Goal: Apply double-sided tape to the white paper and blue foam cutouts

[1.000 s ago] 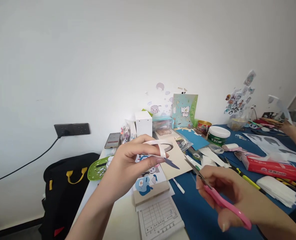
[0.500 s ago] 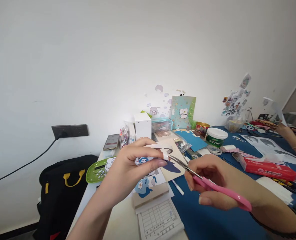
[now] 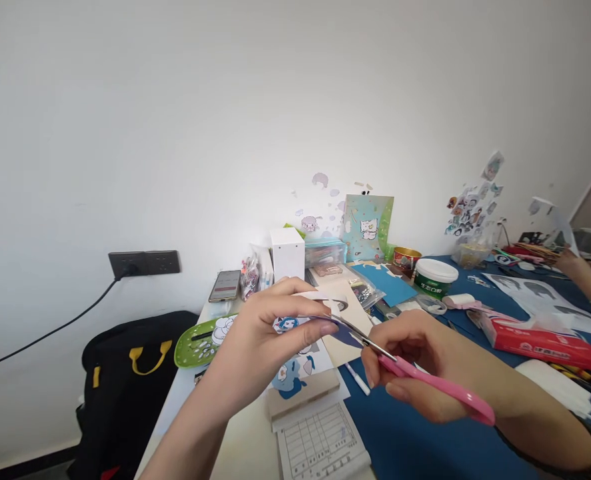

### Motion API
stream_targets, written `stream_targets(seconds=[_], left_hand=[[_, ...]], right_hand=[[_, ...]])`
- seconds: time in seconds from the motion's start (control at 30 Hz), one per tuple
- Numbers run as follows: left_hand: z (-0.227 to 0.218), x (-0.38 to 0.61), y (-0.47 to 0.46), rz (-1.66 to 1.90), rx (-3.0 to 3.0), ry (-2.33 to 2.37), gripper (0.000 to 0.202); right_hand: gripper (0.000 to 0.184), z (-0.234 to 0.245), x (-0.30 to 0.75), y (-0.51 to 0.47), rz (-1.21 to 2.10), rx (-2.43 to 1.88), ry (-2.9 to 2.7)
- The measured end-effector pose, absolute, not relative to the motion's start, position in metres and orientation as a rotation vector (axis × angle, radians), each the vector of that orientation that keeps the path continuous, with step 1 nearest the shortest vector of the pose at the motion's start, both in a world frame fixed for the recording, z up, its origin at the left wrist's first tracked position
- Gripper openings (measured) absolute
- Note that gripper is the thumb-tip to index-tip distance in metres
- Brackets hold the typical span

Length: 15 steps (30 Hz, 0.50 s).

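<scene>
My left hand (image 3: 280, 327) is closed around a narrow roll of white tape (image 3: 338, 301), with a short end of tape at the fingertips. Pink-handled scissors (image 3: 440, 385) are gripped in my right hand (image 3: 420, 360), their metal blades pointing left and reaching my left fingertips at the tape end. Whether the blades are fully closed is hard to see. Below the hands lie a printed sheet of blue cartoon figures (image 3: 295, 380), a cream sheet with a dark blue shape (image 3: 344, 333) and a white pen (image 3: 358, 379).
A gridded form pad (image 3: 320, 440) lies at the front. Rightward are a white glue tub (image 3: 436, 277), a red box (image 3: 540, 341) and white tissues (image 3: 558, 387). A phone (image 3: 225, 285) and green tray (image 3: 200, 343) stand left. Another person's hand (image 3: 572, 263) holds paper at far right.
The scissors have moved slightly left, and their blades now overlap my left fingertips at the tape end. My left hand keeps its hold on the tape roll.
</scene>
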<state>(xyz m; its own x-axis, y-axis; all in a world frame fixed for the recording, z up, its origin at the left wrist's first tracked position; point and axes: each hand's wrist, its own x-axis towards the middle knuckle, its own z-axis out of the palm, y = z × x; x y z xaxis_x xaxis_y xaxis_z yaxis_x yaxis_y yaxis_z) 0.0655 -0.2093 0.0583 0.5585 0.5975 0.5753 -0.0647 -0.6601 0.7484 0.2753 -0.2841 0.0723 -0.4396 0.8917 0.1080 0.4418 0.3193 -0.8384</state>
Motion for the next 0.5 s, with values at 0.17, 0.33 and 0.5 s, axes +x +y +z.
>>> stream_targets(seconds=[0.17, 0.33, 0.5], left_hand=[[0.0582, 0.0659, -0.2098, 1.143, 2.059, 0.436, 0.016], [0.0588, 0.0660, -0.2107, 1.176, 2.079, 0.463, 0.014], [0.0596, 0.0664, -0.2146, 1.213, 2.087, 0.515, 0.013]], right_hand=[[0.009, 0.0709, 0.2737, -0.2816, 1.005, -1.166, -2.028], [0.005, 0.0729, 0.2724, -0.2826, 1.007, -1.192, -2.031], [0.009, 0.0729, 0.2734, -0.2833, 0.969, -1.202, -2.044]])
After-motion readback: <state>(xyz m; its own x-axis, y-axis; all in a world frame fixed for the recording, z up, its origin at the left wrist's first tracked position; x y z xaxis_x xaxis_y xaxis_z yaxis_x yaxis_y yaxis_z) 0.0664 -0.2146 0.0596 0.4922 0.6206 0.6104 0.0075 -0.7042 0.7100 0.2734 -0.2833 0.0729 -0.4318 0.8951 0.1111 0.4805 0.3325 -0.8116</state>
